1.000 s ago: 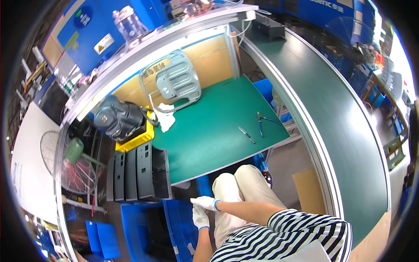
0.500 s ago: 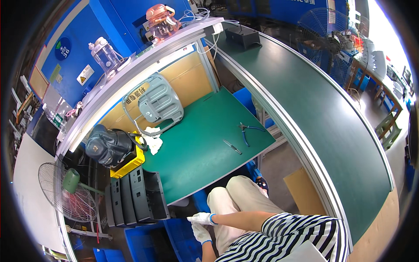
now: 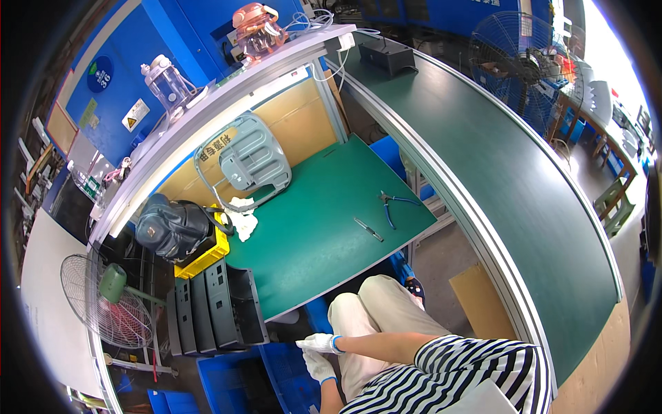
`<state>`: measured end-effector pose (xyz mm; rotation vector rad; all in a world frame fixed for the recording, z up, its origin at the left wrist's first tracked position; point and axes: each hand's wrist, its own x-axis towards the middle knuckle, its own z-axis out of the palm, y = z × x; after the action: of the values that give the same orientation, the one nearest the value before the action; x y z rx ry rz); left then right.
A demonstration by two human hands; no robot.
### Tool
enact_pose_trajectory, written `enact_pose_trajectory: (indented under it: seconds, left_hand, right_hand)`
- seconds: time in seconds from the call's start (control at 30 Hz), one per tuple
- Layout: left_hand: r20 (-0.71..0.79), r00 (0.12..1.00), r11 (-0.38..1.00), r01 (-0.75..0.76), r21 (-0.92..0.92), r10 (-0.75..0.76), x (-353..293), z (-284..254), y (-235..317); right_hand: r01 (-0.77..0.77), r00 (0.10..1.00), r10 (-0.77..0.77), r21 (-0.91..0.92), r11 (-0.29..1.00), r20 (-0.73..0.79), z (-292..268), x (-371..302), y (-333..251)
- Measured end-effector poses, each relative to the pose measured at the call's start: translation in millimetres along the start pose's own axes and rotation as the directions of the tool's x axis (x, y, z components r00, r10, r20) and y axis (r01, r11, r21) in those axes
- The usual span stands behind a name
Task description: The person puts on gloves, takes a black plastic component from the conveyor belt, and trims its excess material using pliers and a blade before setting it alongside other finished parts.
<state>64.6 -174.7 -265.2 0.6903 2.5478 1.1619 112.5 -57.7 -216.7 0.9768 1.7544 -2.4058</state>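
My right hand, in a white knit glove with a blue cuff, reaches across my lap. Just below it is my left hand, gloved the same way. The fingertips of both hands come together over the edge of a blue bin. Both hands look closed, with fingers pressed together; anything between them is too small to make out. Beside them stands a row of black rectangular housings. On the green worktable lie blue-handled pliers and a slim pen-like tool.
A grey folding stool leans at the table's back by a white cloth. A black backpack sits on a yellow crate. Left is a caged fan. A green conveyor runs along the right, bearing a black housing.
The view has shifted very slightly. Both hands stay together at the same spot by the blue bin, and nothing on the table has moved.
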Motion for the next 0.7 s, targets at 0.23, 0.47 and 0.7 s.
enact_pose_trajectory:
  seconds: [0.23, 0.47, 0.7]
  left_hand:
    - [-0.012, 1.0, 0.998, -0.01, -0.057, 0.01, 0, 1, -3]
    - [0.042, 0.995, 0.995, 0.093, 0.031, -0.095, -2, -4, 7]
    - [-0.013, 1.0, 0.993, 0.011, 0.118, -0.01, 1, 3, -14]
  right_hand:
    - [0.0, 1.0, 0.001, -0.079, 0.997, 0.017, -2, -11, -12]
    - [-0.012, 0.999, 0.016, -0.088, 0.996, 0.044, -2, -14, -14]
    - [-0.004, 0.999, 0.004, -0.021, 1.0, 0.044, 0, -9, -8]
